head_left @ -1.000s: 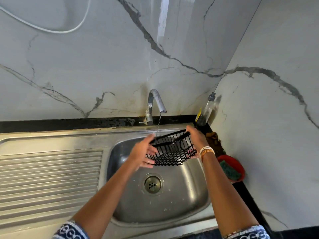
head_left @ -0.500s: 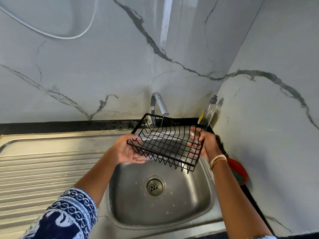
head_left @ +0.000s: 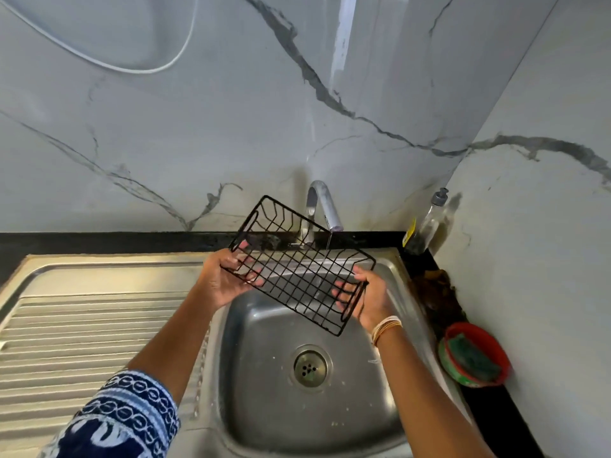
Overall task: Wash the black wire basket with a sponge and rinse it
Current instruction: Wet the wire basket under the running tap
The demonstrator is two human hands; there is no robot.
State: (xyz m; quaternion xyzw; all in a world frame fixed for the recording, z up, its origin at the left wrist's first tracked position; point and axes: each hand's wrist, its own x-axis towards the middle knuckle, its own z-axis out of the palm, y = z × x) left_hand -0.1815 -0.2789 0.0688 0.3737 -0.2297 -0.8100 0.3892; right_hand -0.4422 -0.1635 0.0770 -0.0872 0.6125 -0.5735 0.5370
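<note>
Nearest, a blue and white patterned sleeve covers the left arm at the bottom edge, over the ribbed drainboard of the steel sink. Beyond it the drain sits in the basin floor. Above the basin both hands hold the black wire basket in the air, tilted so its open side faces the camera and its left end is higher than its right. At the left end, the left hand has its grip closed on the wires, fingers curled through the mesh. The right hand, bangles at the wrist, has its grip closed on the right end, fingers wrapped round the end frame. To the right, on the dark desk, a red bowl holds a green sponge. Farther back the tap lets a thin stream fall onto the basket's rear edge. A soap bottle stands in the corner against the marble wall, where a white cable loops
</note>
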